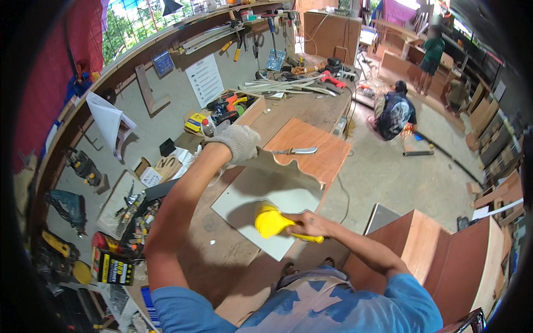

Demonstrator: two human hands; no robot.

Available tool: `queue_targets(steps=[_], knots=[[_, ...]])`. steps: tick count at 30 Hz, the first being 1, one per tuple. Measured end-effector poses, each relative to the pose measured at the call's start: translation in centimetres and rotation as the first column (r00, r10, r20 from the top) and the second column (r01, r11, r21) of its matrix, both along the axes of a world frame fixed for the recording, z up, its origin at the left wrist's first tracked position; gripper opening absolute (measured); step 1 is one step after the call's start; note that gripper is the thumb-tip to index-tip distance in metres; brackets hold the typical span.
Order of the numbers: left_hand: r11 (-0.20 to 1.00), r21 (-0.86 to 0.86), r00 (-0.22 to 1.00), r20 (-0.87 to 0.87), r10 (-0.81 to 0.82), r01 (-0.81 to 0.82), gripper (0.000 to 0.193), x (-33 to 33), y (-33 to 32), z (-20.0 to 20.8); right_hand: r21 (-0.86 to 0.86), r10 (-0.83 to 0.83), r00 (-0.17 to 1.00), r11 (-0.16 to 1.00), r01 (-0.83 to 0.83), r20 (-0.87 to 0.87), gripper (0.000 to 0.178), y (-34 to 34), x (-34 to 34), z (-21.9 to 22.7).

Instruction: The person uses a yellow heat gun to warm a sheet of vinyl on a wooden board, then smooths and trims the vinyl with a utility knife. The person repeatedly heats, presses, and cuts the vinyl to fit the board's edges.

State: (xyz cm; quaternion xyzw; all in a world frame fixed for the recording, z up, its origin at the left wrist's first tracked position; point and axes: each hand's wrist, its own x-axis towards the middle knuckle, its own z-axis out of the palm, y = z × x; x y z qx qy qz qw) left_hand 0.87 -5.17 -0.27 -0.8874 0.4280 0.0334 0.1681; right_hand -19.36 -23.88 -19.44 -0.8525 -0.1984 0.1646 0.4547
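My left hand (239, 143), in a grey knit glove, is closed on the far-left end of a wavy-edged panel (288, 169). The panel is grey-beige and seems tilted up over a pale flat board (239, 200). My bare right hand (311, 225) grips the handle of a yellow tool (270, 223) with a broad, rounded head. Motion blurs that head, low over the pale board. A knife (295, 150) with a light handle lies beyond the panel on a reddish plywood sheet (325, 145).
A wooden box (250, 114) of power tools stands by the wall, with trim strips (294, 86) behind it. Hand tools and cans (114, 265) crowd the left. Plywood cabinets (427, 250) stand at right. A person (393, 111) crouches near sparks on the floor; others are farther back.
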Motion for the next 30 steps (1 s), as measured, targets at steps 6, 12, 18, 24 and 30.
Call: queue_targets(steps=[6,12,18,24,30], knots=[[0.994,-0.085,0.997,-0.019,-0.075,0.073,0.017,-3.1,5.1,-1.3,0.166,-0.269,0.891,0.923,0.347,-0.366,0.031,-11.5,-12.9,5.3],[0.976,-0.081,0.978,0.072,-0.195,0.201,0.022,-6.5,7.6,-4.4,0.160,-0.677,0.662,0.650,0.743,-0.321,0.035,-20.5,-19.2,10.0],[0.980,-0.179,0.991,0.111,-0.072,0.091,0.032,-8.0,10.5,-5.8,0.135,-0.776,0.630,0.621,0.772,-0.038,0.049,-24.0,-9.9,12.5],[0.960,-0.272,0.983,0.153,0.104,-0.060,0.032,-9.8,9.7,-6.2,-0.290,-0.412,0.796,0.774,0.563,0.444,0.071,-27.9,7.2,13.0],[0.956,-0.168,0.951,0.153,0.268,-0.242,0.035,-11.4,6.5,-3.6,-0.541,0.128,0.810,0.801,0.255,0.572,0.079,-32.4,26.7,5.2]])
